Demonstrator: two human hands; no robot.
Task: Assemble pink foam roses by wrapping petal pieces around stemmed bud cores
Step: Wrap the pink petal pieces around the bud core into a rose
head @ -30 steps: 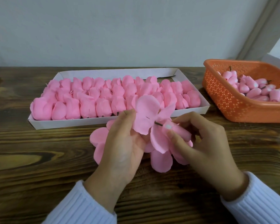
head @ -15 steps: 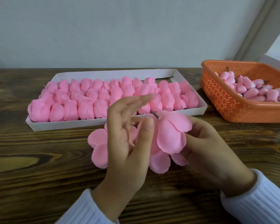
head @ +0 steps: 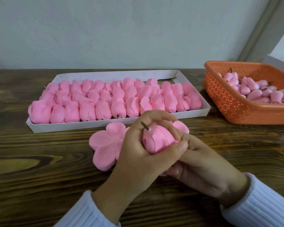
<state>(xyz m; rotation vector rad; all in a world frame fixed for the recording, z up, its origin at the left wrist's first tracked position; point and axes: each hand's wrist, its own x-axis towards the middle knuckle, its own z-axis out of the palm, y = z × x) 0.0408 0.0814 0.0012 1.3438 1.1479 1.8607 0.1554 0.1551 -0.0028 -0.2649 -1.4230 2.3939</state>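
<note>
Rose (head: 156,140) is nearly wrapped, gripped in your left hand (head: 138,154) and right hand (head: 203,163) just above the surface (head: 39,161). Your tray (head: 105,127) holds many done ones; more buds (head: 256,93) wait in the basket (head: 228,104).

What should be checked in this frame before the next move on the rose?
1. Petals closed around the bud: ok; the rose shows overlapping wrapped petals.
2. Grip: ok; the left hand curls round it.
3. Hold of the right hand: cannot tell; it lies under the rose, its fingers mostly hidden.
4. Clearance of the stem: ok; it pokes out above the left hand.
5. Next petal piece ready: ok; it lies flat on the table beside the left hand.
6. Supply of bud cores: ok; several lie in the orange basket.
</note>
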